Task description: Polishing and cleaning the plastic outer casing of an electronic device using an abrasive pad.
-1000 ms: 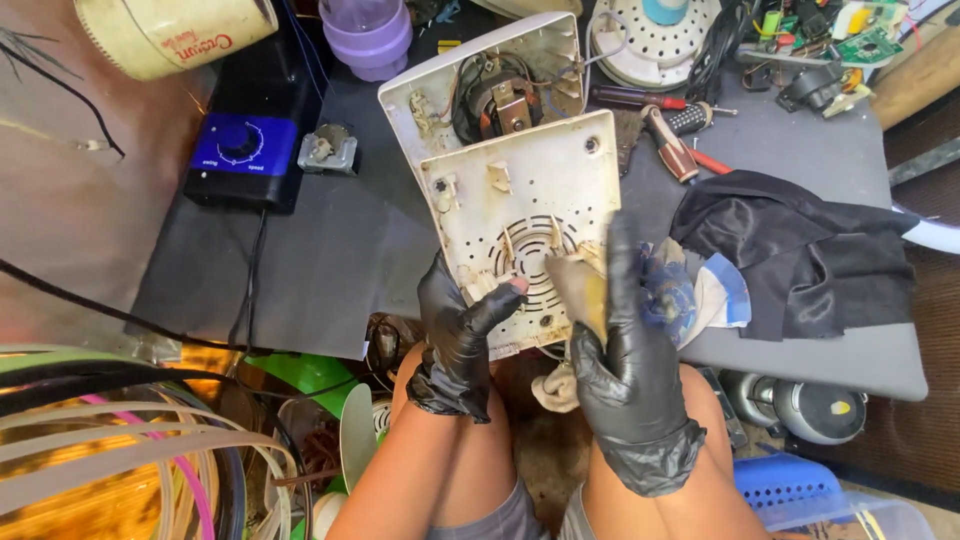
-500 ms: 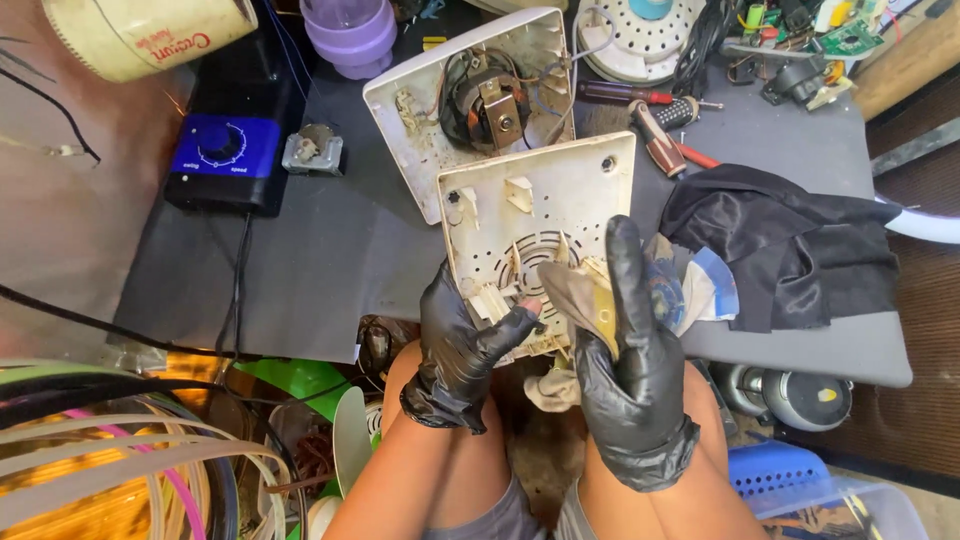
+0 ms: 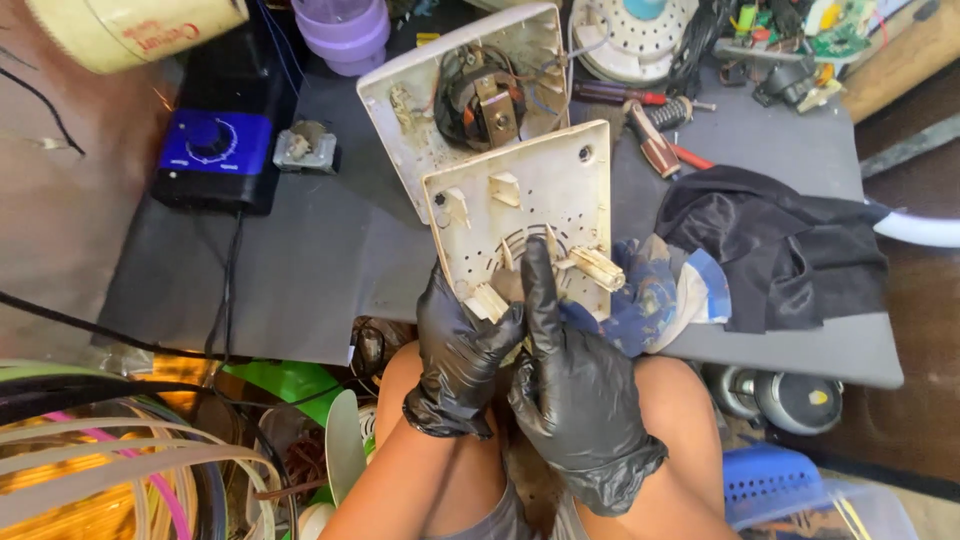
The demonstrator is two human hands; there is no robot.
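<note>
Together, the black-gloved left hand and right hand grasp a dirty cream plastic vented cover panel. Behind it lies an open cream housing with a motor.

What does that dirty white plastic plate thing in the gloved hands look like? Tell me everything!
The cream plastic cover panel is a yellowed, grimy, roughly square plate, seen from its inner side and tilted up toward the camera. It has screw holes near the corners, small raised tabs, and a round ring of vent slots low in the middle. The left hand grips its bottom edge, and the right hand lays a finger across the vents. Both wear black gloves. It hangs over the grey table.
</note>
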